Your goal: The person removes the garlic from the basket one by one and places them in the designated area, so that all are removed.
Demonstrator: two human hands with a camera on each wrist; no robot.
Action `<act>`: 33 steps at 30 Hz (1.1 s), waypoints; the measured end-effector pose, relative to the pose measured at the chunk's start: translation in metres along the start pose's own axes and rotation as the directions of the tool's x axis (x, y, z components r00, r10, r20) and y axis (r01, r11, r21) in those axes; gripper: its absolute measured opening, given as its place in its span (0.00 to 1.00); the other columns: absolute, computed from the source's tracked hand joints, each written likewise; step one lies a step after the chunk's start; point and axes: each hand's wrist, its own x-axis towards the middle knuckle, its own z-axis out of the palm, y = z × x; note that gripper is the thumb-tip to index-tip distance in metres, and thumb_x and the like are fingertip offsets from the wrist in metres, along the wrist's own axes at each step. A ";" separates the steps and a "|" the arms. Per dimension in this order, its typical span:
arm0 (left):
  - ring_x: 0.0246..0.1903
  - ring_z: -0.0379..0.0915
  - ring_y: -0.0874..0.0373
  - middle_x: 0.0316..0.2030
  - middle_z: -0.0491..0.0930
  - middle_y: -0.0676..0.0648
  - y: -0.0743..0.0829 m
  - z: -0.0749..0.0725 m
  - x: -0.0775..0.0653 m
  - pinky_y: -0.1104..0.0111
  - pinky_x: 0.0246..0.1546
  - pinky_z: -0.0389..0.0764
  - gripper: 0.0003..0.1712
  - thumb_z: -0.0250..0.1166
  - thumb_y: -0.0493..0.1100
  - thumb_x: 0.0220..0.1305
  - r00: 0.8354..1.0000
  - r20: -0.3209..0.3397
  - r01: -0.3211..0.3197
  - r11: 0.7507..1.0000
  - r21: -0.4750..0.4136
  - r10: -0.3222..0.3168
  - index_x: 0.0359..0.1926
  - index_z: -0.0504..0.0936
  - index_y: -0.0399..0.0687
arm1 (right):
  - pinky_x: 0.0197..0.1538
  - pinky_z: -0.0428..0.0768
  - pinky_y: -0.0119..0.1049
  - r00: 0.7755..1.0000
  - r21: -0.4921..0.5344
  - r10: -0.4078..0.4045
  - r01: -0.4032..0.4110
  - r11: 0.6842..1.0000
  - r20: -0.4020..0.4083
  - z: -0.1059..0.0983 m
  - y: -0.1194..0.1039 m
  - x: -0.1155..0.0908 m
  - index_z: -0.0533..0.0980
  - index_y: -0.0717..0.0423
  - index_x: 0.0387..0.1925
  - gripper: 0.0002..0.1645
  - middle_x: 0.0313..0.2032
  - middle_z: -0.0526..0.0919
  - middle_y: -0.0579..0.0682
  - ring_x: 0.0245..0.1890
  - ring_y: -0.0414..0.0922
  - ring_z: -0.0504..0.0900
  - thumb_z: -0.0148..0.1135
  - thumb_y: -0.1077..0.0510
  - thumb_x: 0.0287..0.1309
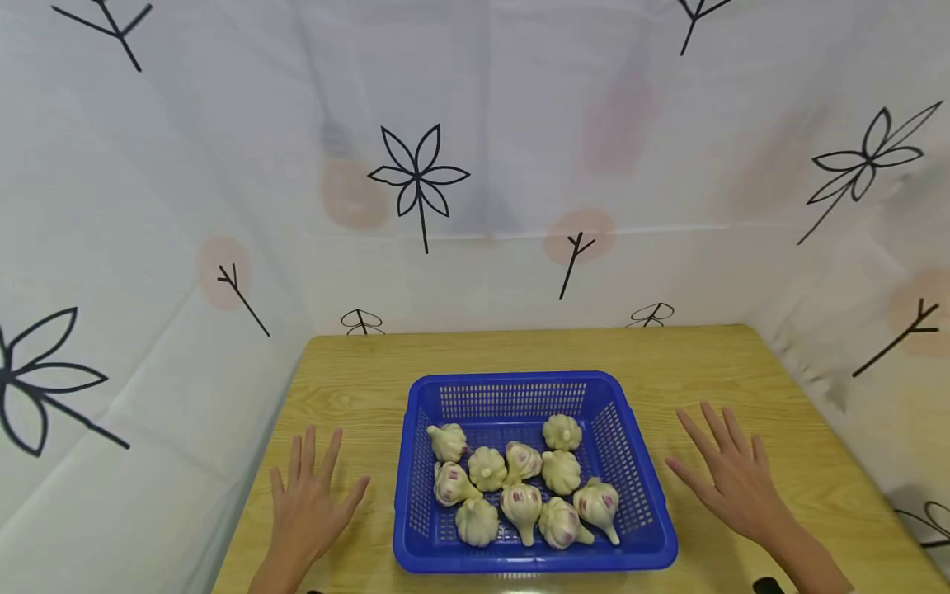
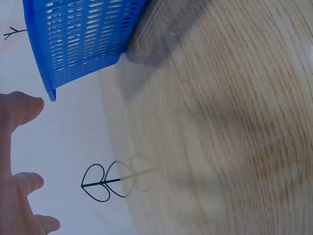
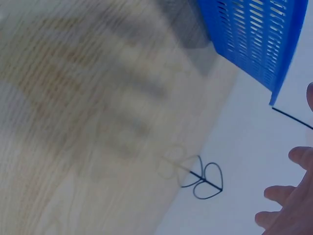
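A blue plastic basket (image 1: 534, 563) with slotted walls stands on the wooden table, holding several garlic bulbs (image 1: 522, 505) with purple-streaked skins and short stems. To its left my left hand (image 1: 306, 510) is held with fingers spread, apart from the basket and gripping nothing. On the other side my right hand (image 1: 735, 483) is likewise spread and holds nothing. Each wrist view shows a side of the basket (image 2: 83, 39) and only some of the fingertips (image 3: 279, 194) at the frame edge; the garlic is hidden there.
The light wooden table (image 1: 356, 363) has a rounded far edge. Behind it and along both sides hangs a white cloth (image 1: 519, 99) printed with black line flowers and twigs and pale pink spots.
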 end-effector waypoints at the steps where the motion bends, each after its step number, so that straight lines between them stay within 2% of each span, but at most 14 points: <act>1: 0.67 0.46 0.35 0.68 0.53 0.32 0.001 0.000 0.000 0.28 0.51 0.51 0.48 0.66 0.63 0.51 1.000 0.002 0.000 1.000 -0.004 0.000 0.71 0.59 0.55 | 0.55 0.41 0.76 1.000 -0.005 -0.003 0.003 1.000 -0.002 -0.001 -0.001 0.001 0.49 0.41 0.74 0.47 0.70 0.50 0.64 0.71 0.61 0.37 0.60 0.43 0.58; 8: 0.67 0.46 0.35 0.68 0.52 0.33 0.010 -0.005 0.003 0.29 0.53 0.51 0.46 0.63 0.65 0.54 0.999 0.043 0.015 1.000 -0.021 -0.014 0.70 0.60 0.54 | 0.54 0.46 0.75 1.000 -0.005 -0.020 0.020 1.000 -0.008 -0.006 -0.008 0.008 0.51 0.43 0.73 0.48 0.69 0.53 0.65 0.69 0.66 0.42 0.62 0.44 0.57; 11: 0.67 0.46 0.35 0.68 0.52 0.34 0.017 -0.008 0.005 0.30 0.53 0.51 0.45 0.63 0.63 0.56 0.997 0.070 0.043 0.996 -0.073 -0.037 0.70 0.59 0.54 | 0.53 0.49 0.75 0.999 0.027 -0.032 0.032 0.999 -0.006 -0.008 -0.016 0.015 0.53 0.45 0.73 0.47 0.69 0.53 0.65 0.69 0.66 0.45 0.63 0.45 0.56; 17: 0.63 0.56 0.35 0.66 0.58 0.35 0.035 -0.011 0.014 0.35 0.49 0.65 0.43 0.66 0.59 0.56 0.993 0.102 0.081 0.973 -0.218 -0.060 0.69 0.61 0.51 | 0.49 0.59 0.73 0.994 0.105 -0.113 0.113 0.988 -0.002 -0.013 -0.037 0.031 0.59 0.50 0.70 0.46 0.65 0.59 0.67 0.64 0.69 0.56 0.68 0.49 0.52; 20: 0.61 0.60 0.37 0.64 0.62 0.37 0.046 -0.012 0.021 0.37 0.47 0.68 0.42 0.64 0.59 0.58 0.983 0.162 0.128 0.947 -0.296 -0.083 0.69 0.61 0.53 | 0.47 0.65 0.70 0.988 0.149 -0.155 0.150 0.977 0.025 -0.015 -0.048 0.039 0.62 0.52 0.68 0.45 0.63 0.62 0.67 0.59 0.69 0.62 0.71 0.51 0.50; 24: 0.56 0.67 0.44 0.61 0.66 0.42 0.057 -0.010 0.027 0.46 0.45 0.74 0.39 0.66 0.58 0.58 0.969 0.221 0.189 0.901 -0.390 -0.107 0.68 0.64 0.55 | 0.46 0.70 0.67 0.977 0.246 -0.179 0.147 0.958 0.115 -0.013 -0.065 0.046 0.63 0.54 0.67 0.42 0.62 0.63 0.65 0.58 0.67 0.65 0.70 0.51 0.52; 27: 0.50 0.70 0.48 0.58 0.69 0.44 0.062 -0.006 0.029 0.53 0.41 0.76 0.38 0.68 0.52 0.56 0.966 0.238 0.210 0.851 -0.481 -0.104 0.66 0.66 0.53 | 0.47 0.72 0.64 0.968 0.296 -0.189 0.134 0.946 0.163 -0.010 -0.075 0.051 0.65 0.55 0.64 0.39 0.60 0.66 0.63 0.57 0.65 0.68 0.69 0.51 0.53; 31: 0.43 0.71 0.49 0.50 0.72 0.43 0.068 -0.001 0.030 0.55 0.38 0.76 0.34 0.70 0.44 0.55 0.964 0.248 0.226 0.783 -0.579 -0.095 0.63 0.69 0.48 | 0.47 0.74 0.61 0.959 0.337 -0.207 0.134 0.932 0.192 -0.005 -0.083 0.057 0.70 0.56 0.60 0.35 0.57 0.72 0.61 0.54 0.62 0.73 0.69 0.50 0.52; 33: 0.40 0.71 0.51 0.46 0.72 0.42 0.070 0.001 0.031 0.57 0.38 0.76 0.33 0.71 0.41 0.54 0.961 0.256 0.244 0.763 -0.598 -0.106 0.61 0.70 0.47 | 0.47 0.74 0.62 0.953 0.366 -0.221 0.133 0.921 0.208 -0.003 -0.087 0.060 0.71 0.57 0.58 0.34 0.55 0.74 0.59 0.54 0.62 0.73 0.69 0.49 0.52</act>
